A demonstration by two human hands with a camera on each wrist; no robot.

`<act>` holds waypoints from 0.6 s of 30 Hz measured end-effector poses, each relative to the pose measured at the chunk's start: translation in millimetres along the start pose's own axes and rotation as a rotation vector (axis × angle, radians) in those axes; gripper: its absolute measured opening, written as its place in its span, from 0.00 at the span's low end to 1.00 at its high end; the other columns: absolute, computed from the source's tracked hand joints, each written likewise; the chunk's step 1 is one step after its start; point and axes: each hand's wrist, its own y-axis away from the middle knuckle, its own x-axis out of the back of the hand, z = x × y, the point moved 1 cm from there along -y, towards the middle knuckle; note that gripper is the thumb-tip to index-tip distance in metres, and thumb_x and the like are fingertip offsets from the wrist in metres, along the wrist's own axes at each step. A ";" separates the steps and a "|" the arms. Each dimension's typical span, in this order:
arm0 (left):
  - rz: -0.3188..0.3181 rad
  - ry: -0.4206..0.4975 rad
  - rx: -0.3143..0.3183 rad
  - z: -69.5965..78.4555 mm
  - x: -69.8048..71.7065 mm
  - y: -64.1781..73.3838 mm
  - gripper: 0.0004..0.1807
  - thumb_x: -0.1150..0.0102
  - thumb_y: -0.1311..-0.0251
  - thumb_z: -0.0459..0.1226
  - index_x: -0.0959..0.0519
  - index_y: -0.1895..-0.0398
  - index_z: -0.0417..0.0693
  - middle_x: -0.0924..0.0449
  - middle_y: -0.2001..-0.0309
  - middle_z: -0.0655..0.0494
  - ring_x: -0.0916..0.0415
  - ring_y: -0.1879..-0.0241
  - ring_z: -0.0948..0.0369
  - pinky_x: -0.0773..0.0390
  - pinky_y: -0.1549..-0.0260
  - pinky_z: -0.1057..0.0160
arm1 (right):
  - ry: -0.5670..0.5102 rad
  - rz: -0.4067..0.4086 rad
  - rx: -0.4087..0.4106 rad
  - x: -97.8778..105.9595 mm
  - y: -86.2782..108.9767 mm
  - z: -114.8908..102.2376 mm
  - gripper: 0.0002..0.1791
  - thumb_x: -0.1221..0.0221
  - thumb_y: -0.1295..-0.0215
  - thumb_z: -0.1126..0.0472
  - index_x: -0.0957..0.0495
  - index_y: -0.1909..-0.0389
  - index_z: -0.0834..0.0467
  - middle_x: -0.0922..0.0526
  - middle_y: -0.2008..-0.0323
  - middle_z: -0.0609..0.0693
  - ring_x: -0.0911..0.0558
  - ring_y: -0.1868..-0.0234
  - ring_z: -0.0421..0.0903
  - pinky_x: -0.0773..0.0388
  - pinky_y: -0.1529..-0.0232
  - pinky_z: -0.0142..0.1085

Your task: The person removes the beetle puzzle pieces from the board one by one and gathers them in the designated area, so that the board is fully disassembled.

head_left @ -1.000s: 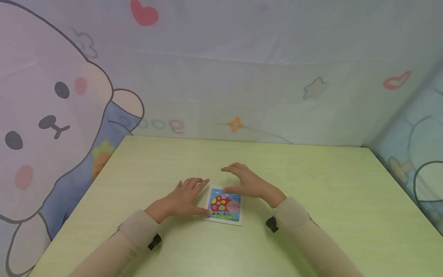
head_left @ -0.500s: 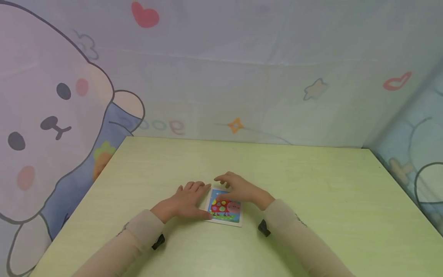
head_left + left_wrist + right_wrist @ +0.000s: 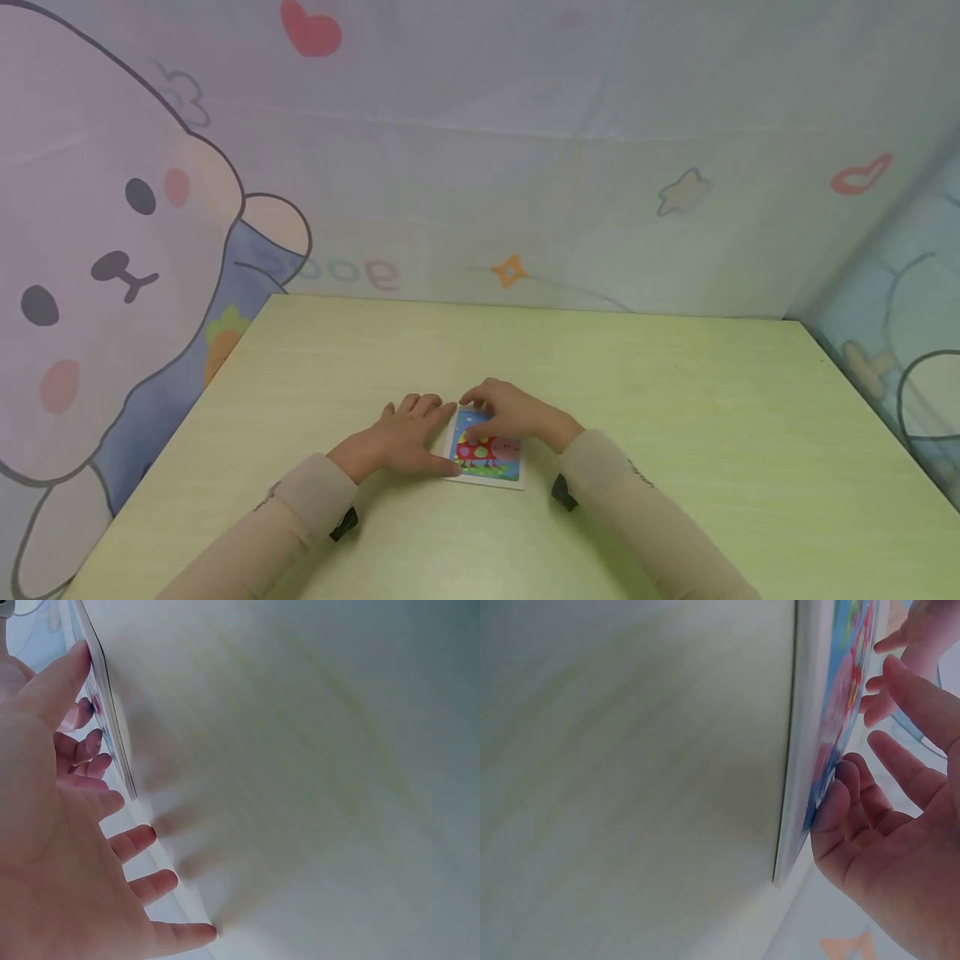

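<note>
A flat ladybug picture board [image 3: 487,463] with a white border lies on the table, picture side up. My left hand [image 3: 401,442] is beside its left edge, fingers spread; the thumb rests on the near left corner and the index fingertip is by the far left corner. In the left wrist view, the left hand's other fingertips [image 3: 166,883] are down by the tabletop. My right hand [image 3: 521,414] reaches over the far part of the board, partly covering the picture. In the right wrist view, its bent lower fingers [image 3: 831,810] touch the board's face, while thumb and index finger stand apart.
The pale yellow-green table [image 3: 675,400] extends around the board on every side. A printed cloth backdrop [image 3: 480,167] with a cartoon bear hangs behind it and along the sides. Each wrist wears a small black device, like the one by the left cuff [image 3: 344,524].
My right hand has moved left and nearer, over the board's far part. My left hand has shifted slightly right, its thumb now on the near left corner. The board looks unmoved.
</note>
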 end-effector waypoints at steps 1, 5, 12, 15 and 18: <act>-0.002 0.002 0.003 0.2 0.0 -0.1 0.50 0.40 0.47 0.63 0.43 0.27 0.46 0.44 0.30 0.45 0.49 0.32 0.42 0.46 0.41 0.30 | 0.002 0.001 0.003 -0.2 -0.1 -0.9 0.25 0.33 0.41 0.58 0.24 0.43 0.60 0.24 0.53 0.54 0.26 0.52 0.48 0.28 0.47 0.42; -0.009 0.004 0.013 0.9 -0.4 -0.3 0.50 0.40 0.47 0.64 0.42 0.26 0.48 0.45 0.29 0.45 0.50 0.31 0.42 0.47 0.40 0.30 | 0.019 -0.001 -0.007 -1.3 -1.3 -3.1 0.23 0.34 0.40 0.59 0.23 0.45 0.60 0.25 0.54 0.53 0.26 0.52 0.48 0.28 0.48 0.41; -0.013 -0.011 0.019 1.6 -0.4 0.5 0.50 0.41 0.47 0.65 0.43 0.26 0.49 0.46 0.29 0.45 0.51 0.31 0.43 0.47 0.40 0.30 | 0.040 0.003 -0.018 -4.3 -5.0 -3.3 0.21 0.32 0.42 0.58 0.21 0.48 0.60 0.26 0.56 0.52 0.27 0.55 0.46 0.28 0.50 0.40; -0.013 -0.010 0.020 2.1 -0.1 1.0 0.50 0.41 0.47 0.65 0.42 0.26 0.50 0.46 0.29 0.45 0.50 0.31 0.43 0.47 0.40 0.30 | 0.048 0.006 -0.027 -5.5 -6.5 -3.4 0.21 0.32 0.43 0.58 0.21 0.49 0.59 0.27 0.57 0.52 0.28 0.56 0.45 0.28 0.51 0.39; -0.015 -0.007 0.022 2.5 -0.1 1.1 0.50 0.41 0.47 0.64 0.42 0.26 0.50 0.46 0.29 0.45 0.50 0.31 0.43 0.47 0.41 0.29 | 0.060 0.013 -0.036 -6.4 -7.7 -3.6 0.21 0.32 0.43 0.58 0.20 0.49 0.59 0.27 0.58 0.51 0.28 0.58 0.44 0.28 0.52 0.38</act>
